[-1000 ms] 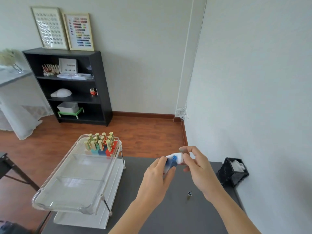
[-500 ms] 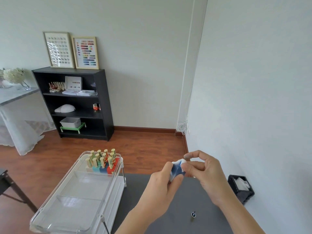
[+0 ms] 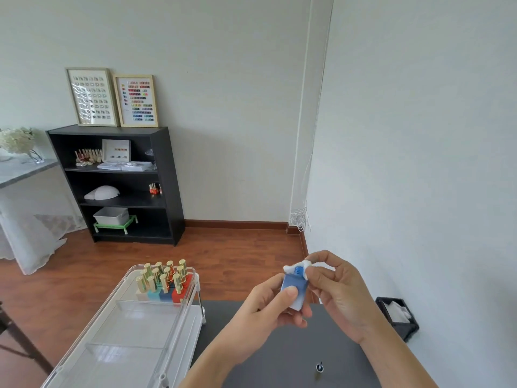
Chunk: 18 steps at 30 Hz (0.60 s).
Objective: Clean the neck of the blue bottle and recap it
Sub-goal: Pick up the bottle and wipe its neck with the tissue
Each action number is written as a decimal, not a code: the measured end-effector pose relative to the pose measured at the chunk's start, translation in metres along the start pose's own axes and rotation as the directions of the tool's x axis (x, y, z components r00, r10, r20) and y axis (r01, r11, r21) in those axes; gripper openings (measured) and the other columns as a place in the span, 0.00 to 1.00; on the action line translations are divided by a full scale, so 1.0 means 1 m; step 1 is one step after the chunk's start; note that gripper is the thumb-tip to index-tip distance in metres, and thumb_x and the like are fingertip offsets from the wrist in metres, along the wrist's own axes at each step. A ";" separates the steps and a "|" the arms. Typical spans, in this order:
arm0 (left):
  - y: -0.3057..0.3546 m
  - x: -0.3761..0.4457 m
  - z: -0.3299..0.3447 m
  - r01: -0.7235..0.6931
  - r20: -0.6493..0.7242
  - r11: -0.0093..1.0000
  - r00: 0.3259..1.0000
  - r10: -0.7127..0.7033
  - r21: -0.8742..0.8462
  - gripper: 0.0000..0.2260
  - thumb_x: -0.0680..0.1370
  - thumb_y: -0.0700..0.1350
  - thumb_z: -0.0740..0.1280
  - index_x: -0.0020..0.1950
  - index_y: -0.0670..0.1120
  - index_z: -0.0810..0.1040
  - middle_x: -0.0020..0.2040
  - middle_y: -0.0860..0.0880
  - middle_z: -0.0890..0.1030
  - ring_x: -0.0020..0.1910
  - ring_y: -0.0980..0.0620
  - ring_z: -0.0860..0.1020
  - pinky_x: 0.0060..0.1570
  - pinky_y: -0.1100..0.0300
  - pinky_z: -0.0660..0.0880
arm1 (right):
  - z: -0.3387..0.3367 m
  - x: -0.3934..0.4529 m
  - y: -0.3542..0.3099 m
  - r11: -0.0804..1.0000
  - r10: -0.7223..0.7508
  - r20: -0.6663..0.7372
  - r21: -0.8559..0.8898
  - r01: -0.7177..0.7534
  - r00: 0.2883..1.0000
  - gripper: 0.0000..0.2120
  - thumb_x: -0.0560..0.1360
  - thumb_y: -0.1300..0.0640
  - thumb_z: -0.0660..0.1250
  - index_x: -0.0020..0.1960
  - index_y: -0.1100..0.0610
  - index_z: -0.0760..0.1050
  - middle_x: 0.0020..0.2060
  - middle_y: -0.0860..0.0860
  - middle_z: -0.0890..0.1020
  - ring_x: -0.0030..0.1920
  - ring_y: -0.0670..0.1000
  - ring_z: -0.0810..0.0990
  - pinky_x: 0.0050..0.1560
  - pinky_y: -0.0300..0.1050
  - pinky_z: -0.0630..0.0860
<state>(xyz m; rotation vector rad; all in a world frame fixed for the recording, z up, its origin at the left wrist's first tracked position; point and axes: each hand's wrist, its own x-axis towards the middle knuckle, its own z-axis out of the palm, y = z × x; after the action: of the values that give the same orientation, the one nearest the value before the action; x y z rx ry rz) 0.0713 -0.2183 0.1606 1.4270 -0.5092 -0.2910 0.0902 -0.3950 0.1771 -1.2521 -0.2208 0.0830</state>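
My left hand (image 3: 268, 306) grips a small square blue bottle (image 3: 293, 287), held up above the dark table (image 3: 279, 359). Its blue threaded neck (image 3: 298, 270) sticks out at the top. My right hand (image 3: 335, 287) pinches a white cotton pad (image 3: 296, 266) wrapped around that neck. The bottle's cap with its brush (image 3: 319, 368) stands upside down on the table, near the lower edge of the view.
A clear tiered tray rack (image 3: 156, 320) stands at the table's left, with several gold-capped polish bottles (image 3: 165, 275) at its far end. A black box of white pads (image 3: 397, 315) sits at the right by the wall. A black shelf (image 3: 165, 186) stands across the room.
The camera has tilted up, so hands and table sit lower in view. My hands have raised the bottle, and the pad has shifted around the neck, which now shows blue.
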 end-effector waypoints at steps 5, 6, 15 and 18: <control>-0.003 0.007 0.001 -0.055 -0.161 0.969 0.982 0.095 0.242 0.08 0.82 0.50 0.61 0.57 0.51 0.77 0.46 0.48 0.81 0.43 0.54 0.80 0.51 0.57 0.80 | 0.008 -0.004 -0.004 0.996 0.023 -0.084 0.086 -0.016 0.996 0.13 0.71 0.58 0.70 0.54 0.62 0.79 0.41 0.61 0.87 0.34 0.50 0.85 0.33 0.41 0.81; -0.004 0.007 0.001 -0.046 -0.186 0.951 0.977 0.107 0.307 0.07 0.82 0.50 0.61 0.56 0.53 0.77 0.46 0.51 0.82 0.43 0.56 0.80 0.50 0.58 0.80 | 0.009 -0.005 -0.006 0.999 0.015 -0.095 0.038 -0.012 0.995 0.14 0.71 0.57 0.70 0.55 0.61 0.80 0.42 0.60 0.88 0.35 0.50 0.85 0.35 0.42 0.81; -0.006 0.006 0.008 -0.052 -0.228 0.807 0.947 0.227 0.588 0.03 0.82 0.50 0.61 0.49 0.54 0.71 0.40 0.53 0.80 0.28 0.58 0.70 0.28 0.66 0.67 | 0.016 -0.006 -0.006 0.959 -0.072 -0.172 -0.281 0.021 0.982 0.13 0.71 0.51 0.74 0.54 0.51 0.82 0.38 0.55 0.89 0.46 0.53 0.87 0.62 0.50 0.74; -0.006 0.006 0.004 -0.066 -0.179 0.814 0.962 0.205 0.578 0.06 0.82 0.53 0.60 0.51 0.52 0.72 0.39 0.51 0.80 0.29 0.57 0.71 0.29 0.64 0.68 | 0.013 -0.005 -0.008 0.953 -0.049 -0.126 -0.302 0.009 0.991 0.11 0.73 0.54 0.73 0.55 0.53 0.81 0.42 0.53 0.89 0.47 0.52 0.87 0.58 0.46 0.77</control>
<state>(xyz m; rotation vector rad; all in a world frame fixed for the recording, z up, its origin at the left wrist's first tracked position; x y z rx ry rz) 0.0746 -0.2255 0.1554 1.9663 -0.5236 0.1706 0.0818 -0.3864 0.1874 -1.5519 -0.1396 -0.0618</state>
